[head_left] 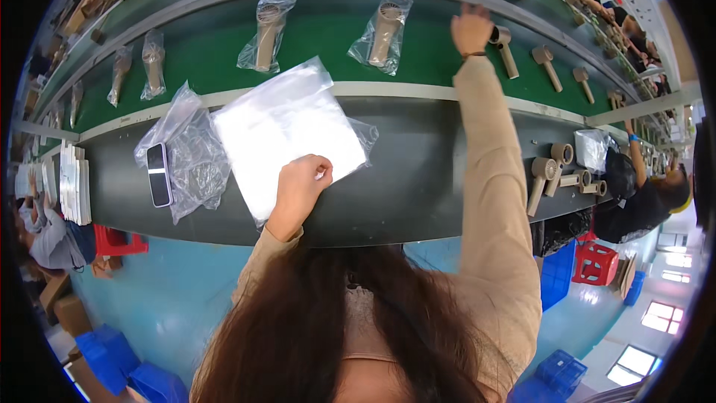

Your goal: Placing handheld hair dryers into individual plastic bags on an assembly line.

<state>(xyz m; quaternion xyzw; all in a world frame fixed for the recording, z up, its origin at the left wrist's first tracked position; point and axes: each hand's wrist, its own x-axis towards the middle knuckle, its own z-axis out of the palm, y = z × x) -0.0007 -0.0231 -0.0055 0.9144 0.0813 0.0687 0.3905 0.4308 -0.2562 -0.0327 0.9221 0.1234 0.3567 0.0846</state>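
My left hand (302,185) is closed in a pinch over the lower edge of a stack of clear plastic bags (280,130) on the dark table. Whatever is between its fingertips, if anything, is too small to make out. Stretched far forward over the green conveyor belt (328,33), my right hand (471,31) has its fingers extended, their tips blurred. Just right of it lies a beige handheld fan (506,54), and no grip on the fan shows. Left of that hand, a bagged handheld fan (385,33) rests on the belt.
More bagged fans (267,36) lie leftward on the belt; bare fans (547,67) lie to the right. A phone (159,174) sits on crumpled bags (198,164). Several fans (542,172) cluster at the table's right. A co-worker (645,198) is beyond them.
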